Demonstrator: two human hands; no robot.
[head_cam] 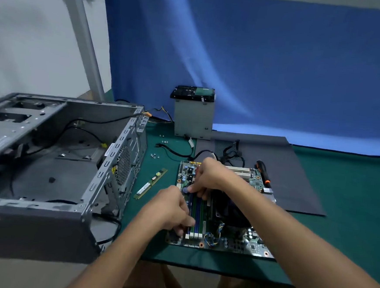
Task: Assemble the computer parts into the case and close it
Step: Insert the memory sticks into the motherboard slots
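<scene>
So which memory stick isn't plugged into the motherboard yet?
The loose memory stick lying flat on the green mat, between the computer case and the motherboard; the seated sticks stand upright in its slots.

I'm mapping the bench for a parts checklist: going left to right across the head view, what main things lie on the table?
Open computer case → loose memory stick → motherboard → orange-and-black screwdriver.

Shot from head height, facing forward and down, close over the motherboard (254, 246) near the table (343, 201) edge.
</scene>
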